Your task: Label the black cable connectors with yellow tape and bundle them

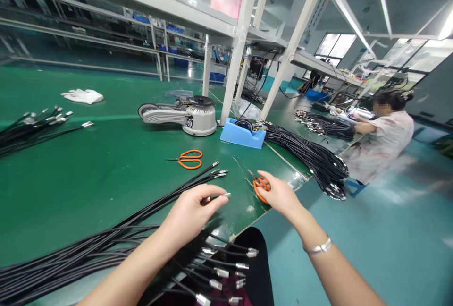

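Note:
My left hand (198, 209) is closed in a pinch on the end of a black cable, whose metal tip (225, 195) sticks out past the fingertips. My right hand (281, 195) grips small orange-handled scissors (260, 188) by the table's front edge, their blades pointing away from me. Under and beside my left arm runs a bundle of black cables (116, 237) with metal connectors. Several connector ends (222, 273) hang over the edge near my lap. A few other cable ends (219, 172) lie just beyond my left hand.
A second orange-handled pair of scissors (190, 159) lies on the green table (116, 178). Behind are a grey round tape machine (200, 116) and a blue tape dispenser (243, 136). Cable bundles (307, 152) lie right, a white glove (83, 96) left. A co-worker (384, 136) sits at right.

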A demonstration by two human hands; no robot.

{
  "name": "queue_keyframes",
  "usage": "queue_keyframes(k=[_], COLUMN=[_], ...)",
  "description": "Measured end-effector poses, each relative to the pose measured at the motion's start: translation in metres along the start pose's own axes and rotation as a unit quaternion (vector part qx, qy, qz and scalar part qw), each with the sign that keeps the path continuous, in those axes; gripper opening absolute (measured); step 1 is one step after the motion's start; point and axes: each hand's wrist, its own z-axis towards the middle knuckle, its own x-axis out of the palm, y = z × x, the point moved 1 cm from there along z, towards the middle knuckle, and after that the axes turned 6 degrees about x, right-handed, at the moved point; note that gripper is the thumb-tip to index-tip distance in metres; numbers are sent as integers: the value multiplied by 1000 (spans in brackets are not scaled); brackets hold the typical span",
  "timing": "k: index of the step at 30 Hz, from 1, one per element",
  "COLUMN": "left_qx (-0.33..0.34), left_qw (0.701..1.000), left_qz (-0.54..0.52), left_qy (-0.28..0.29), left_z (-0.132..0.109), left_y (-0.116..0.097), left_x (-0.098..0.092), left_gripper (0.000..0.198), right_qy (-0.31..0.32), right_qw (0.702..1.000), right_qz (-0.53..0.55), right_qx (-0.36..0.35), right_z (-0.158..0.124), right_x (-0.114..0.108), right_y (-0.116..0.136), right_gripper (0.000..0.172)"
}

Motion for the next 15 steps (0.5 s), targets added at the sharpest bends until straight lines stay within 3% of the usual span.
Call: queue_keyframes(k=[3, 6, 11, 15], left_qx=[38, 46, 33, 40], left_qw=[998, 996, 994, 994], left_qz=[49, 73, 80, 71], left_qy=[-1, -32, -66, -76], left_z=[-2, -2, 1, -2], left_y=[10, 18, 15, 15], left_x=[6, 4, -8, -16], left_gripper=[20, 23, 26, 26], right_qy=[-24, -47, -2, 48], right_qw=[1000, 997, 977, 943], right_qz=[5, 44, 177, 311], right_qx=[-9, -43, -118, -105], right_z=[31, 39, 35, 65], right_x=[-7, -7, 12, 19], right_y=[-4, 11, 60, 104], right_gripper=[42, 31, 22, 16])
